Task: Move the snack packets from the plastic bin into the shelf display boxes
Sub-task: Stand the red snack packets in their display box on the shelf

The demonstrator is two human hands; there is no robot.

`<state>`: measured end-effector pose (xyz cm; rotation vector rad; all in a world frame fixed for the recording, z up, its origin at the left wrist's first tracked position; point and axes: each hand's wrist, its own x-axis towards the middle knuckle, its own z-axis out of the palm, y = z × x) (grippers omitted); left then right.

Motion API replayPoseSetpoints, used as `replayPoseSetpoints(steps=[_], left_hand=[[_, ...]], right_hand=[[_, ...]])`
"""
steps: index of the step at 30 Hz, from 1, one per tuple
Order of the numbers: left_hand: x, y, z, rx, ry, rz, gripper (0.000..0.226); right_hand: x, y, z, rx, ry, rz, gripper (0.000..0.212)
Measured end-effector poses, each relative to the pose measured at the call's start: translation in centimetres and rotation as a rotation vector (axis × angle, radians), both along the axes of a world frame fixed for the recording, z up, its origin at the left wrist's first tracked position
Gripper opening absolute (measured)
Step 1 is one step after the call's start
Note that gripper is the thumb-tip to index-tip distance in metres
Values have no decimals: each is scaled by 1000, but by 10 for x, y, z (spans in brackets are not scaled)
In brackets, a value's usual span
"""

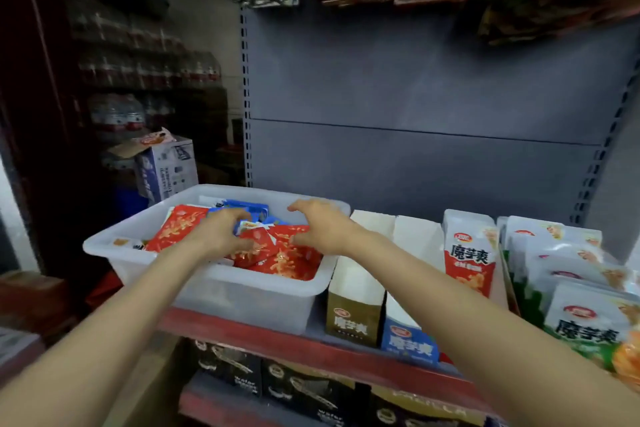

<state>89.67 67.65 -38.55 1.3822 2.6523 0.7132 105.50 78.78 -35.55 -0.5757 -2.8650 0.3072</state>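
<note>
- Curled over the heap at frame centre, the left hand pinches a red packet; the right hand hovers beside it, fingers spread, holding nothing.
- Red and blue snack packets lie in the plastic bin on the shelf.
- Just right of the bin stand a brown display box and a blue display box.

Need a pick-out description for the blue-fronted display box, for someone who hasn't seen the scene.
Find the translucent plastic bin on the red-edged shelf. Two tall open display boxes stand right of it; the blue-fronted display box is the second. Its neighbour, the brown-fronted box, touches the bin.
</note>
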Motion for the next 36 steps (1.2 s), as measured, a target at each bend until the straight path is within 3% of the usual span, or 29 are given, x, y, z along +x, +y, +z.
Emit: replayPoseSetpoints(steps=[3,7,14,19,26,27,30,33,36], left_hand=[[-22,-3,-1,-181,8,-3,73],[-35,-1,-7,-198,66,-27,61],[-32,-1,-11,-88,23,-50,46],[-28,-3,-7,48,86,-83,44],[-24,-9,-6,134,128,12,74],[-21,-9,-4,152,128,21,75],[-8,-7,3,295,190,105,68],[10,4,9,392,26,116,60],[36,19,13,381,-357,39,69]], right_hand=[[-33,-6,-7,-23,-150,37,74],[-63,-6,-16,-16,-204,32,73],[-86,-2,-27,2,-41,12,46],[-80,4,-26,-173,158,-44,39],[-53,16,-23,-347,375,-218,22],[-48,17,-22,-384,400,-246,22],[-34,19,-17,-491,476,-297,49],[-18,17,-10,-678,581,-286,63],[5,15,-2,-790,612,-257,69]])
